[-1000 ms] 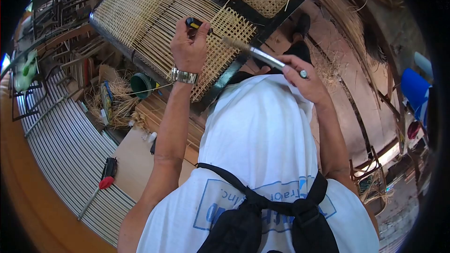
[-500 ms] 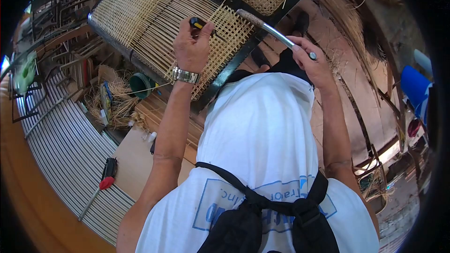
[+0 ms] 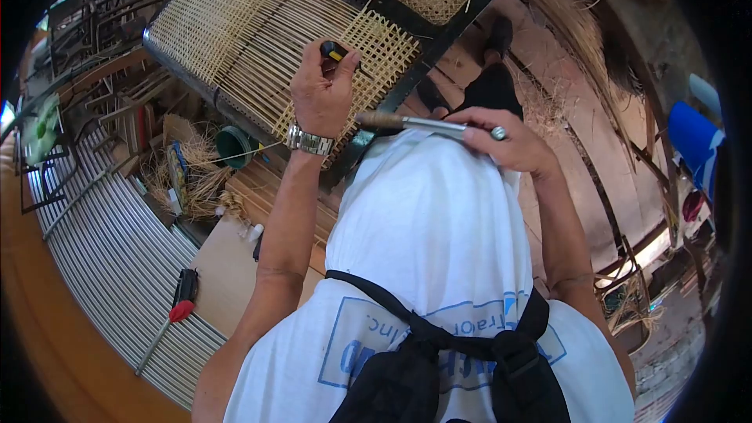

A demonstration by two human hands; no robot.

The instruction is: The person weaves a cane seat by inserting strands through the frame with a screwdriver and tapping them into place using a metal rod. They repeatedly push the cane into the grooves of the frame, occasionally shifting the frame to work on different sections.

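The left hand (image 3: 323,92) grips a black-and-yellow tool (image 3: 335,52) over the cane panel (image 3: 282,31), the right hand (image 3: 511,141) a metal-shafted tool (image 3: 439,124) by the panel's near edge, and a stray swing could strike the left or split cane.

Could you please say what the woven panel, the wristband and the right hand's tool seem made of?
Woven panel: probably unpainted rattan cane, from its pale, thin strips.
Wristband: polished metal, likely steel; its links shine silvery.
Tool: metal-looking shaft, glossy and silvery; dull brown end's material unclear.

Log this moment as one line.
left hand: holds black-yellow tool over cane weave | right hand: holds metal-shafted tool, brown end leftward
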